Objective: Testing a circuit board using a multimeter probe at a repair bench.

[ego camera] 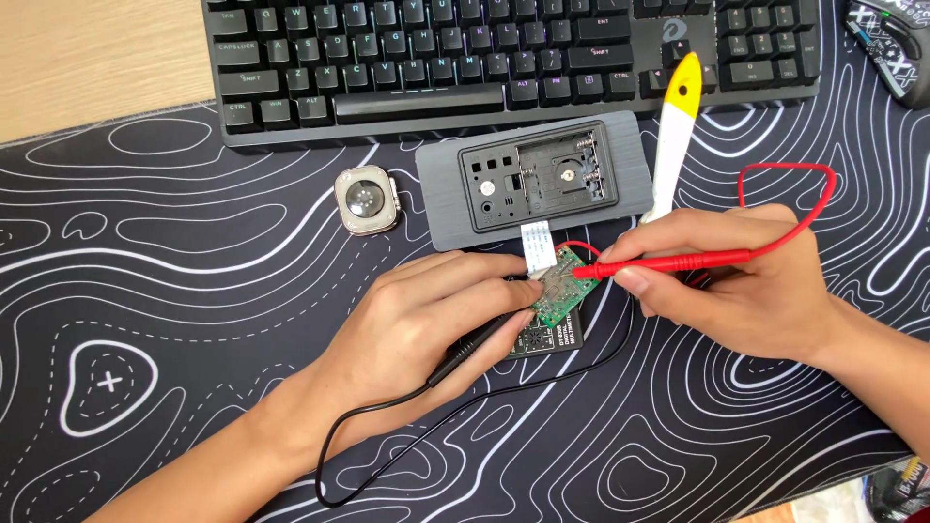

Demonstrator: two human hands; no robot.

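My left hand (426,320) grips a black test probe (475,349) whose tip rests on a small green circuit board (560,291). My right hand (736,281) holds a red test probe (668,263), its tip touching the same board from the right. A white ribbon cable (539,244) links the board to a grey opened device casing (535,184) just behind it. Under the board lies a small black multimeter (547,341), partly hidden by my left hand.
A black keyboard (504,58) runs along the back. A watch body (367,199) lies face down left of the casing. A white and yellow pry tool (675,126) leans by the casing. A patterned mouse (891,44) sits top right. Black (387,465) and red (804,208) leads loop over the mat.
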